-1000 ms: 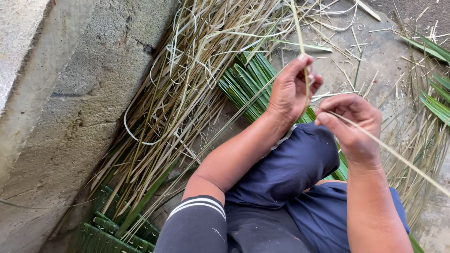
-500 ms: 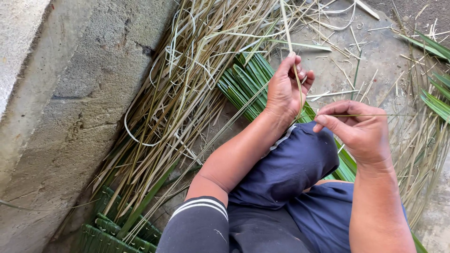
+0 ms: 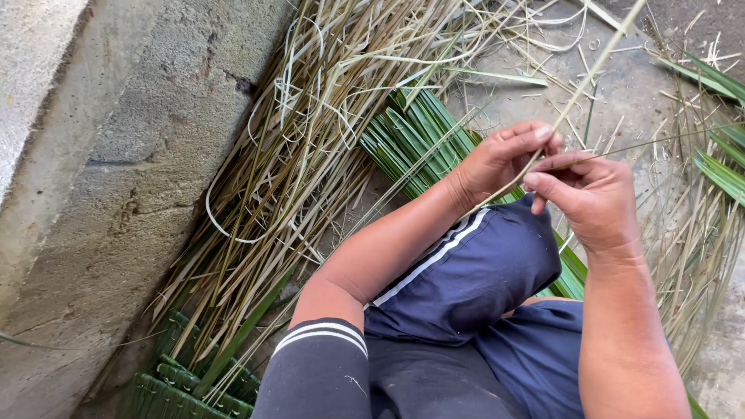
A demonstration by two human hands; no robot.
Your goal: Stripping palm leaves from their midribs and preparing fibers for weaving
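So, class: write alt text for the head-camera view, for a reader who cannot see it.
Seen from above, a seated person's left hand and right hand meet over a knee in dark blue shorts, pinching a thin pale leaf strip. A heap of dried tan strips and flat green palm leaves lie along a grey concrete wall.

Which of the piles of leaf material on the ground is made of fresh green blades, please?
The fan of green blades just beyond the left hand. The larger heap along the concrete wall is dry, yellowish-brown strips.
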